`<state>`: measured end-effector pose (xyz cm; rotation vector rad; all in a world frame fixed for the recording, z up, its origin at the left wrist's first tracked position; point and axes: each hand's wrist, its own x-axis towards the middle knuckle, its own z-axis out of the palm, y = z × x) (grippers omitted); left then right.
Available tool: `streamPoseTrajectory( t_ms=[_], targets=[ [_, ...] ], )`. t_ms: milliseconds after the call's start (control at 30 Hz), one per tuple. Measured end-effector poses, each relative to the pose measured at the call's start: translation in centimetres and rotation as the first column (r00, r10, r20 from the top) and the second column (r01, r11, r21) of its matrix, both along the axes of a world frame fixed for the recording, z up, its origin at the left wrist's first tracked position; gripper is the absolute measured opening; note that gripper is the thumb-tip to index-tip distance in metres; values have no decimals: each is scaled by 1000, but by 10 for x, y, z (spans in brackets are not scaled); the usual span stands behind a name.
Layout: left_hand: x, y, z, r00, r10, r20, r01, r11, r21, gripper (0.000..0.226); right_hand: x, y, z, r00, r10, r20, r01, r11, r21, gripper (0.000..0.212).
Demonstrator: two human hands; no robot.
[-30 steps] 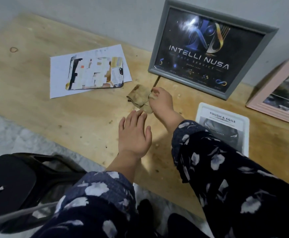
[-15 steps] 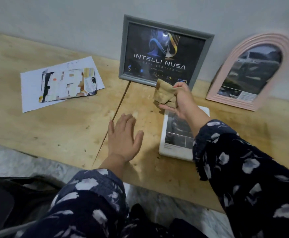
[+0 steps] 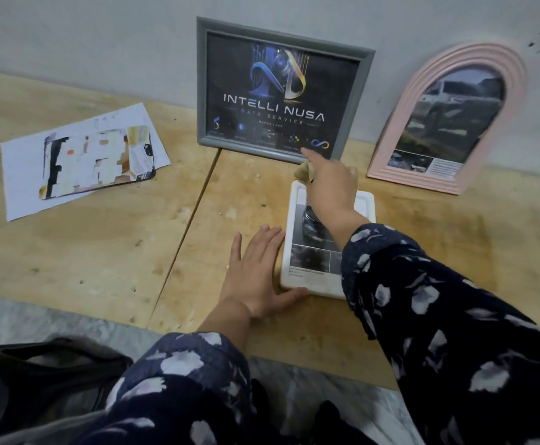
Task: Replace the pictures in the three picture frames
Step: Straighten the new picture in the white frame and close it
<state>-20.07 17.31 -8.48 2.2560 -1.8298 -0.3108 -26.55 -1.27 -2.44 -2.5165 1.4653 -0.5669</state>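
Note:
A grey rectangular frame [image 3: 204, 91] with a dark "Intelli Nusa" picture leans on the wall. Right of it a pink arched frame [image 3: 474, 56] with a car picture also leans there. A white frame [image 3: 289, 220] with a car picture lies flat on the wooden board. My right hand [image 3: 329, 187] hovers over its far end, shut on a crumpled tan cloth [image 3: 304, 170], index finger pointing at the grey frame's lower edge. My left hand [image 3: 255, 274] lies flat and open, thumb against the white frame's near left corner.
Loose printed pictures on a white sheet [image 3: 79, 159] lie at the left of the wooden board [image 3: 101, 252]. A dark bag [image 3: 37, 380] sits on the marble floor at lower left. The grey wall [image 3: 85, 43] backs the board.
The cloth went from the board up into my right hand, which moved right and forward over the white frame. My left hand slid right to the white frame's corner. The view shifted right.

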Motion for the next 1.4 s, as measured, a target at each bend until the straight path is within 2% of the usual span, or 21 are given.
streamPoseTrajectory(
  t_ms=[33,100,167,267,400,533,800,933,1033,1233,1333,1400],
  targets=[
    [1,0,0,1000,-2,-1,2,1000,4,109,3,-3,-3,995,27,-100,-30,999,-29,45],
    [1,-1,0,1000,-1,-5,1,1000,10,110,5,-4,-11,961,107,-255,-100,994,39,45],
    [1,-2,0,1000,5,-13,-4,1000,15,112,6,-1,-19,940,156,-303,-128,986,111,49],
    [1,-2,-1,1000,2,-10,-1,1000,23,115,5,2,-25,935,179,-307,-152,982,108,43],
    [2,-2,0,1000,9,-2,-9,1000,24,118,-6,10,-28,949,283,-138,-242,935,258,51],
    [1,0,0,1000,8,-3,-8,1000,3,118,-19,39,-32,948,314,-59,-275,896,349,53],
    [0,4,-1,998,18,-62,-22,998,-63,120,-51,81,-38,923,335,188,-383,846,372,47],
    [-1,6,-2,1000,12,-5,-12,998,-54,121,-68,99,-42,903,355,244,-423,836,350,38],
    [0,5,-4,1000,13,15,-12,999,-32,122,-74,106,-45,905,321,281,-414,816,403,32],
    [1,5,-5,1000,-16,4,16,999,-34,113,-84,115,-30,908,292,299,-415,715,563,25],
    [1,4,-5,998,-39,42,40,999,-17,106,-87,109,-22,910,167,380,-392,643,658,26],
    [0,4,-6,995,-52,80,52,999,2,101,-87,100,-12,906,44,420,-350,632,691,29]
  ],
)
